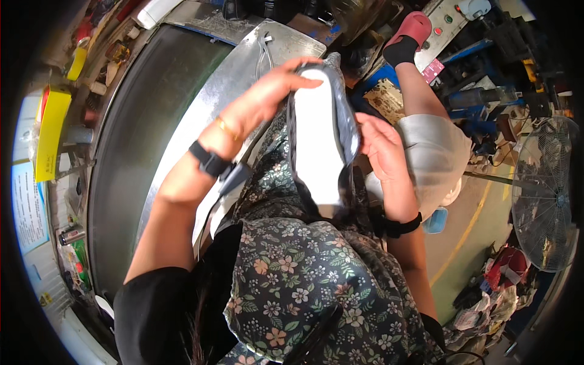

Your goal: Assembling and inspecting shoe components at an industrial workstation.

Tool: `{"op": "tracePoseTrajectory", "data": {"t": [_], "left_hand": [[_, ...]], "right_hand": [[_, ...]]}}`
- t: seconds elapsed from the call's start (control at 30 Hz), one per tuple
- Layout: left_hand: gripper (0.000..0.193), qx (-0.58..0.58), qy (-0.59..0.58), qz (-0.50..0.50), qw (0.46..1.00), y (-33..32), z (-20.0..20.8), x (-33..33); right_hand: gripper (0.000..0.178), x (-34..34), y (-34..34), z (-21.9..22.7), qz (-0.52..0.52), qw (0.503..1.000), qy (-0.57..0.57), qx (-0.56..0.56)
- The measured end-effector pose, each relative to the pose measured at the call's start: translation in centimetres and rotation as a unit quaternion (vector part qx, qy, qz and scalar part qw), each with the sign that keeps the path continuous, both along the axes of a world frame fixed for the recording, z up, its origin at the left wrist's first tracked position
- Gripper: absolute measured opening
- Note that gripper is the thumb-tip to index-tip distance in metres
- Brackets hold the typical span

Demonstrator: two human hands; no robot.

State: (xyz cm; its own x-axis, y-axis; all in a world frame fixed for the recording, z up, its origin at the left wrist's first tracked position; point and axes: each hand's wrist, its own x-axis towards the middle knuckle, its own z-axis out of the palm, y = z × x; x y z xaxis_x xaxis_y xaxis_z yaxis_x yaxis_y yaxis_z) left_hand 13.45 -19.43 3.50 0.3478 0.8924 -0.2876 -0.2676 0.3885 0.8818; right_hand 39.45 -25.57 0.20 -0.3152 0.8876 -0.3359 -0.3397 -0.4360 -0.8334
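Note:
A dark shoe upper (350, 125) with a long white insole board (315, 128) on its underside is held up in front of my chest, bottom side facing me. My left hand (274, 91) grips its far end, the thumb pressed on the white surface and the fingers wrapped round the back. At the right edge, my right hand (383, 146) pinches the dark upper's rim between thumb and fingers. The near end of the shoe piece rests against my flowered apron (292, 267). Pliers (265, 56) lie on the metal plate beyond my left hand.
A black conveyor belt (131, 152) runs along the left beside the shiny metal plate (201, 115). A leg with a red slipper (410, 30) reaches ahead on the right. A large floor fan (547, 194) stands far right, with a heap of cloth scraps (486, 310) below it.

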Motion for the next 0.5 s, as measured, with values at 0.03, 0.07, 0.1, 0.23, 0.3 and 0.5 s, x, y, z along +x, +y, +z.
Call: {"op": "tracePoseTrajectory", "data": {"t": [0.03,0.07,0.1,0.23,0.3,0.5], "left_hand": [[0.053,-0.014,-0.006,0.022,1.000,-1.4,-0.5,0.3],[0.052,-0.031,-0.015,0.046,0.998,-2.4,-1.0,0.8],[0.051,-0.048,-0.012,0.056,0.997,-2.9,-1.3,1.2],[0.049,-0.020,0.026,0.068,0.997,-3.2,0.0,1.9],[0.049,-0.021,0.037,0.064,0.997,-3.9,0.2,1.7],[0.047,0.027,0.070,0.050,0.996,-3.3,-0.1,2.3]], "right_hand": [[0.033,-0.3,0.2,-1.6,-0.012,0.997,0.019,-0.072],[0.039,-1.4,0.3,-1.7,-0.022,0.988,0.036,-0.146],[0.049,-3.7,-1.4,-2.3,-0.017,0.990,-0.089,-0.112],[0.052,-4.4,-2.0,-0.1,0.131,0.984,-0.110,-0.052],[0.057,-4.6,-2.6,0.3,0.185,0.959,-0.194,0.088],[0.052,-4.1,-2.2,2.1,0.168,0.903,-0.337,0.207]]}}
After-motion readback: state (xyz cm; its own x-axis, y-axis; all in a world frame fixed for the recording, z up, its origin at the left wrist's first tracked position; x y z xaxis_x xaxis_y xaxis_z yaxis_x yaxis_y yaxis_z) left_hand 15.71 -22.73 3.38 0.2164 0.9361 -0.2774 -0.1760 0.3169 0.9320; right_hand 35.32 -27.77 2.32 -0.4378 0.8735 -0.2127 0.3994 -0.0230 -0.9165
